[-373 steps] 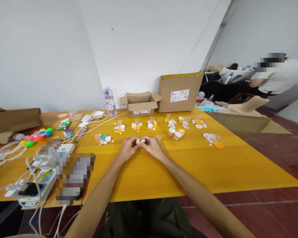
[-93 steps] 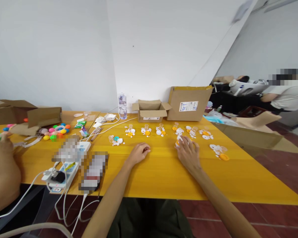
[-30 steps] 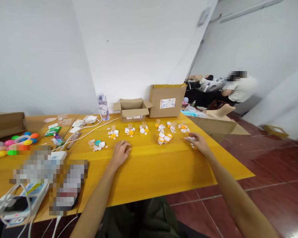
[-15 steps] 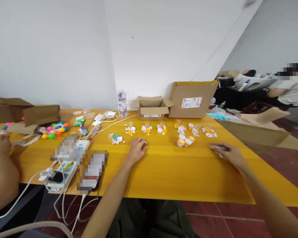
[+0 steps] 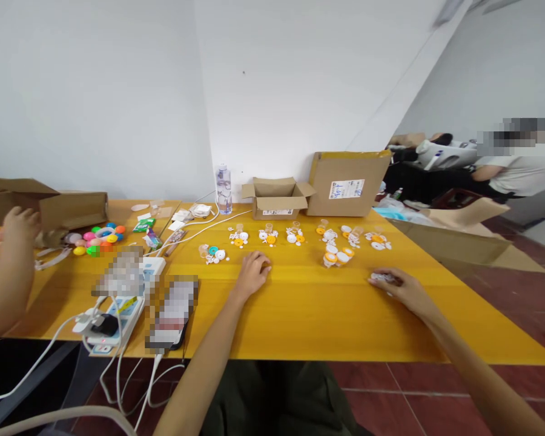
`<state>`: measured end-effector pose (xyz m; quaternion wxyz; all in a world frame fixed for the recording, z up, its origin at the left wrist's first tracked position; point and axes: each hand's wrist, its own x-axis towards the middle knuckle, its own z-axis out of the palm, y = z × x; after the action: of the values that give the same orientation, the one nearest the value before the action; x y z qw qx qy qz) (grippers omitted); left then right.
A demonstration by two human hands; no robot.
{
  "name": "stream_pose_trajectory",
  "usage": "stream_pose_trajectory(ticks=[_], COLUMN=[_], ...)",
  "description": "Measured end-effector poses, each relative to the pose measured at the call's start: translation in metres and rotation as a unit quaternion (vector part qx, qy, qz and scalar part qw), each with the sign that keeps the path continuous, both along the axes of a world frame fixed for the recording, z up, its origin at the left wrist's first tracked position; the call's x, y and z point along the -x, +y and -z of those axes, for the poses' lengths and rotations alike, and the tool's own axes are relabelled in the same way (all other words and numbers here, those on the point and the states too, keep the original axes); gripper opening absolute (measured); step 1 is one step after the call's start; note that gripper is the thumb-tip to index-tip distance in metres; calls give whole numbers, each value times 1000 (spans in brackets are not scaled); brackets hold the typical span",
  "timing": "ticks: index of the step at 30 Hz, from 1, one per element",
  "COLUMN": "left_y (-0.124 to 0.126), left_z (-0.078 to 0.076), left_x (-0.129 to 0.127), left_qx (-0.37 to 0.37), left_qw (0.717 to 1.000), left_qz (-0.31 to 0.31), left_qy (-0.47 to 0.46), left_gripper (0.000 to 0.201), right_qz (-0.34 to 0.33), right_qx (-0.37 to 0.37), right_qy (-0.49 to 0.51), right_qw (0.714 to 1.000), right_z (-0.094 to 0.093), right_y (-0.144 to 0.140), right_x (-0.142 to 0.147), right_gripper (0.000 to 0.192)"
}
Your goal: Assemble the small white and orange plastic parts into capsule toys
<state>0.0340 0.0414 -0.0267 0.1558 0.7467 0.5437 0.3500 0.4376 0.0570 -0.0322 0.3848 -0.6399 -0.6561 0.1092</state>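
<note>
The hands are well apart. The right hand [image 5: 400, 287] curls over white parts [image 5: 381, 277] at its fingertips, whether gripped I cannot tell. The left hand [image 5: 253, 271] rests loosely curled, capped jars [image 5: 343, 257] between the two.

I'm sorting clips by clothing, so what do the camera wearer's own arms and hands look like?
The left hand and right hand are bare, without gloves; I see no watch or bracelet. The forearms show no sleeves or clear markings. Dark green clothing shows below.
</note>
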Motion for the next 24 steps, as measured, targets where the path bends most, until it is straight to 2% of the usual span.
stream_pose_trajectory(ticks=[3, 12, 18, 24], left_y=[1, 0, 4, 10], left_z=[1, -1, 1, 3], left_x=[0, -3, -2, 1], left_qx=[2, 9, 14, -1], left_qw=[1000, 1000, 997, 985], left_qz=[0, -8, -16, -33], left_qy=[-5, -18, -72, -168], left_gripper=[16, 15, 14, 11], right_qz=[-65, -143, -172, -236], right_qx=[53, 47, 6, 13], right_qy=[27, 29, 29, 42], right_qw=[996, 988, 985, 971], right_z=[-5, -1, 5, 1], right_y=[-10, -27, -24, -10], right_x=[11, 64, 130, 206], right_gripper=[59, 59, 37, 16])
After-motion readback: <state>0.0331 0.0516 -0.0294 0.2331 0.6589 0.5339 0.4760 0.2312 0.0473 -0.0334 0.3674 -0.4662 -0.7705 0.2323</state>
